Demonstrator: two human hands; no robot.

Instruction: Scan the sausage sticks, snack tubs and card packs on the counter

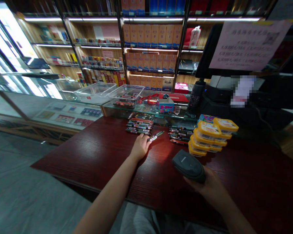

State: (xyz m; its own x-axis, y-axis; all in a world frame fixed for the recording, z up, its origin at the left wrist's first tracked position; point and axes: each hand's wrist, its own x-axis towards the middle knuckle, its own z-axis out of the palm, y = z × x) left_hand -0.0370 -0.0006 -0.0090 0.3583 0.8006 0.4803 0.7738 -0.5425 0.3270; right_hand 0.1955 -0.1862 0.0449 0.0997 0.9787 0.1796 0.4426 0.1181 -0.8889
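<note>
My left hand (140, 147) is closed round one end of a slim pen (156, 136) with a pale label, held just above the dark red tabletop. Just beyond that hand lies a pile of similar pens (139, 126). My right hand (211, 185) grips a dark grey barcode scanner (188, 165), its head pointing forward and left. A reddish patch of light falls on the table between the scanner and the pen. A second pile of pens (180, 134) lies to the right, beside stacked yellow-lidded tubs (208, 131).
On the glass counter behind stand a clear plastic bin (127, 92) with more pens, another clear bin (95, 92) and a small blue-and-pink box (166, 105). A monitor (207, 52) with a paper notice (249, 45) rises at the right. The wooden table (88, 146) ends at the left and front.
</note>
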